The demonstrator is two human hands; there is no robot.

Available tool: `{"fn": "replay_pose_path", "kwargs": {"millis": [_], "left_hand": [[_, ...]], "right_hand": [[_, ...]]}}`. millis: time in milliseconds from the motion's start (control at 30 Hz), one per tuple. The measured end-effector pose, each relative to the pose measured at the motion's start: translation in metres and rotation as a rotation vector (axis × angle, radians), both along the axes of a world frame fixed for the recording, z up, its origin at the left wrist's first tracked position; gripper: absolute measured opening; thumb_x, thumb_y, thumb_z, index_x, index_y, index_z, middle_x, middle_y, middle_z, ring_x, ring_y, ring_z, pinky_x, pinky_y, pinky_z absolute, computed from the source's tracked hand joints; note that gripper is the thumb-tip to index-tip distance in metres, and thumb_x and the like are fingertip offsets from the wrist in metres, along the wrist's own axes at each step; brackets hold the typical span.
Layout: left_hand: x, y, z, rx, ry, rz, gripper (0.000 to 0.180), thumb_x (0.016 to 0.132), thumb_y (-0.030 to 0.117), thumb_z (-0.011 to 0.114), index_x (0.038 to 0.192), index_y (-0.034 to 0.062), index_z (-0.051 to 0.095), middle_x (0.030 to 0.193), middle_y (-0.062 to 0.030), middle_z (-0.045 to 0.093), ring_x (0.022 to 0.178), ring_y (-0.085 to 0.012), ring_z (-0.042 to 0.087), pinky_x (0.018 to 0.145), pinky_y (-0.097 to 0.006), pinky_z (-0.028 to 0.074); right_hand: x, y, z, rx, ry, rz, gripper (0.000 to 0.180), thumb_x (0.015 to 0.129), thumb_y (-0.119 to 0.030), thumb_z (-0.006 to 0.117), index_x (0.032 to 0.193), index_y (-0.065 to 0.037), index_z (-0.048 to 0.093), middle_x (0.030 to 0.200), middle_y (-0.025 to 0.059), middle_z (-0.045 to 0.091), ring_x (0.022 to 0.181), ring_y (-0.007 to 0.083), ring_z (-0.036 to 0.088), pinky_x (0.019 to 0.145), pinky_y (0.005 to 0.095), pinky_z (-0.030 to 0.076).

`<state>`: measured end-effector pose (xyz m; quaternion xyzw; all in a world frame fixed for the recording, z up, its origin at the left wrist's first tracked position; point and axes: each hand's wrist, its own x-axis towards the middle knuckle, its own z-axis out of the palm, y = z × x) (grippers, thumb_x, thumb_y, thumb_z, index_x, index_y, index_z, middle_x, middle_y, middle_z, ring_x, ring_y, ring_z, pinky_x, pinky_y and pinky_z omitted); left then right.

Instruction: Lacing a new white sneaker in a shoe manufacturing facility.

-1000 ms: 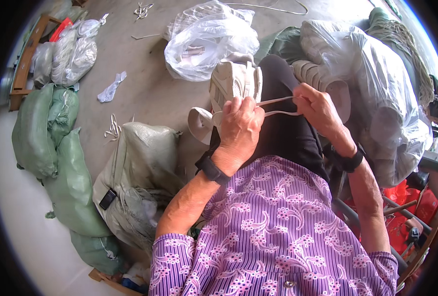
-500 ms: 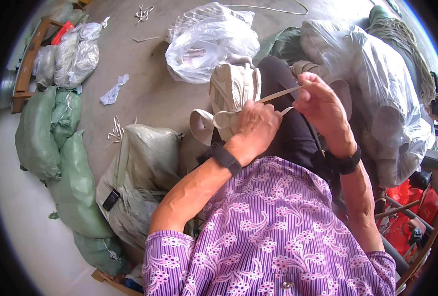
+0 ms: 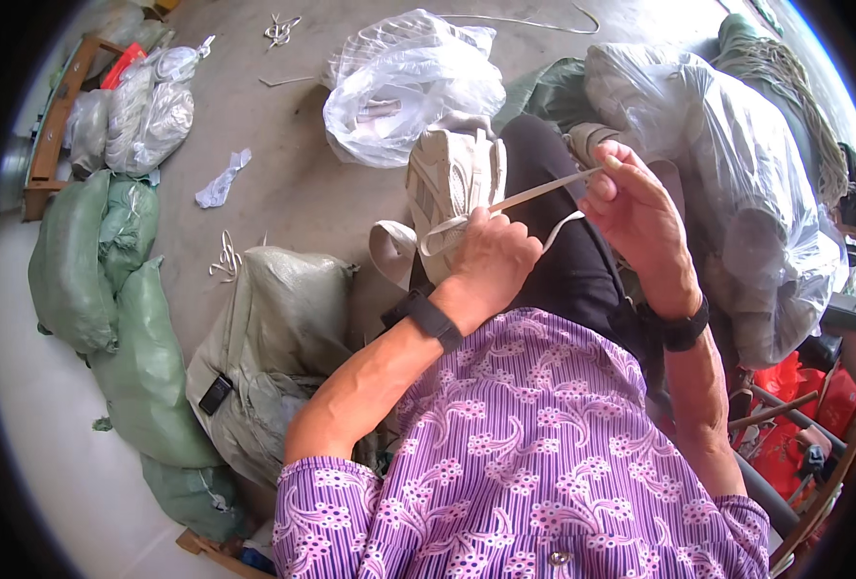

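A beige-white shoe piece (image 3: 434, 183) rests against my left thigh, with strips of the same pale colour around it. My left hand (image 3: 494, 253) is closed at the shoe's near side, its fingers around a flat cream shoelace (image 3: 544, 192). That lace runs taut up to my right hand (image 3: 635, 198), whose thumb and forefinger pinch its end. A loose white end curves out beside my left fingers over the dark trousers. A wide beige loop (image 3: 391, 253) sticks out at the shoe's left. My palm and fingers hide part of the lace.
An open clear plastic bag (image 3: 411, 101) lies ahead on the floor. White sacks (image 3: 717, 164) crowd the right, with a rope bundle (image 3: 785, 72) behind. Green sacks (image 3: 143, 357) line the left wall. A greyish sack (image 3: 283, 299) stands by my left arm. Red bags (image 3: 785, 415) sit low right.
My right hand has shifted slightly right, and the lace between my hands shows a longer taut stretch. My left hand has moved slightly left, still gripping near the shoe.
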<state>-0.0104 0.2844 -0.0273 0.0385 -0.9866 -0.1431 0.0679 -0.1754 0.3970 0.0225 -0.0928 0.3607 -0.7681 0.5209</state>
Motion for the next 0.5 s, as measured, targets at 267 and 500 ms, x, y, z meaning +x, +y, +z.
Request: {"fn": "replay_pose_path", "kwargs": {"millis": [267, 500], "left_hand": [[0.072, -0.048, 0.083, 1.495, 0.503, 0.411, 0.013, 0.094, 0.013, 0.054, 0.095, 0.0029, 0.062, 0.082, -0.0009, 0.063, 0.076, -0.0093, 0.059, 0.077, -0.029, 0.050], [0.180, -0.145, 0.138, 1.966, 1.158, 0.141, 0.011, 0.094, 0.010, 0.052, 0.103, 0.0028, 0.053, 0.070, 0.0003, 0.044, 0.066, -0.0125, 0.040, 0.076, -0.032, 0.035]], "right_hand": [[-0.106, 0.107, 0.011, -0.029, -0.100, -0.494, 0.019, 0.093, -0.001, 0.051, 0.112, 0.001, 0.048, 0.070, 0.0012, 0.045, 0.063, 0.0116, 0.042, 0.066, 0.0286, 0.039], [-0.281, 0.334, 0.035, 0.016, -0.317, -0.711, 0.012, 0.097, -0.008, 0.047, 0.092, 0.000, 0.055, 0.071, 0.0048, 0.048, 0.068, 0.0167, 0.047, 0.071, 0.0317, 0.043]]}}
